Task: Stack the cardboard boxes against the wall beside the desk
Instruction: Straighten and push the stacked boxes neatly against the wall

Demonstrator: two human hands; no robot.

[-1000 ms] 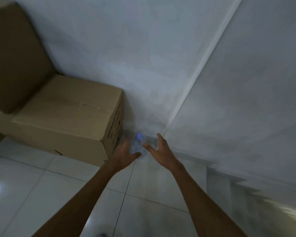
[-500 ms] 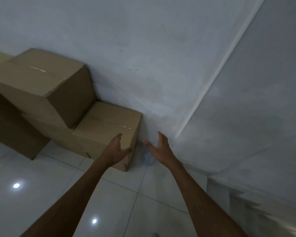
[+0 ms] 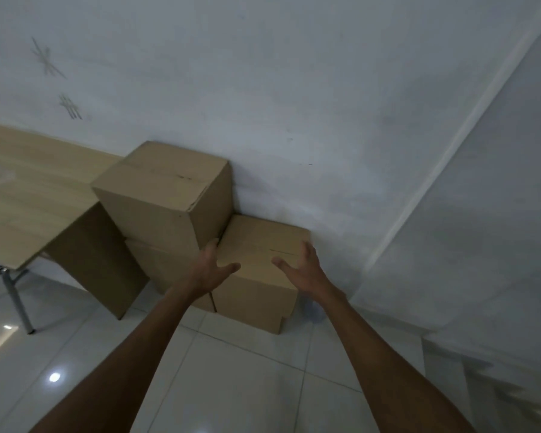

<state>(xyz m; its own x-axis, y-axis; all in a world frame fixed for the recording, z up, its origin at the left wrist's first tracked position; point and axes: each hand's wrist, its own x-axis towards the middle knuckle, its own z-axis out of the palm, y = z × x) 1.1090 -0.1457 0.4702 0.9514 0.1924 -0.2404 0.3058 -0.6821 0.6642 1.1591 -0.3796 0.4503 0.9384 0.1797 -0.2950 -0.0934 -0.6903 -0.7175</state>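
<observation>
Three cardboard boxes stand against the white wall beside a light wooden desk. A small box sits on the floor at the right. Left of it a tall box rests on top of a lower box. My left hand and my right hand are held out over the small box with fingers spread, holding nothing. Whether they touch its top I cannot tell.
The room corner lies right of the boxes. The desk's brown side panel meets the stack; a metal leg stands at the left. A pale bottle-like blur lies on the glossy tiled floor behind the small box.
The view has risen and pulled back, bringing the desk and whole stack into sight. Both hands have gone from the bottle by the corner to above the small box.
</observation>
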